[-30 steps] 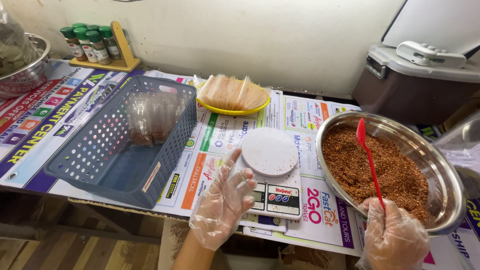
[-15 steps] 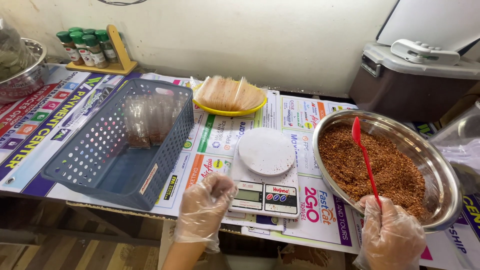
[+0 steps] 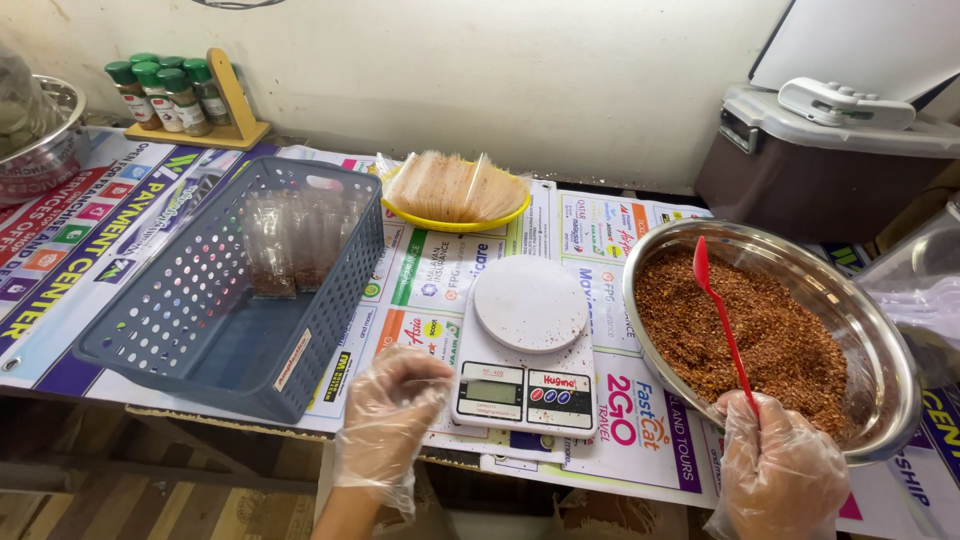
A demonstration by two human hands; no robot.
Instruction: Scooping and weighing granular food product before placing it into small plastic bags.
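Seemingly mid-portioning, a long-handled red plastic spoon (image 3: 722,330) is held by its handle end in the gloved right hand (image 3: 782,470), its bowl resting against the far side of the reddish-brown ground spice heaped in a wide stainless-steel bowl (image 3: 895,400) at the right of the poster-covered worktop (image 3: 90,260). The gloved left hand (image 3: 390,410) is kept loosely curled and empty at the near edge, just beside a white digital kitchen scale with a round platform (image 3: 530,345), whose platform is bare. A blue perforated plastic basket (image 3: 180,330) with small clear packets (image 3: 285,250) propped inside is seen to the left, and a yellow plate of stacked empty sachets (image 3: 455,190) behind the scale. The step in hand is judged to be the scooping of a measure; for the next move, an empty sachet would probably need to be fetched and steadied by the free hand
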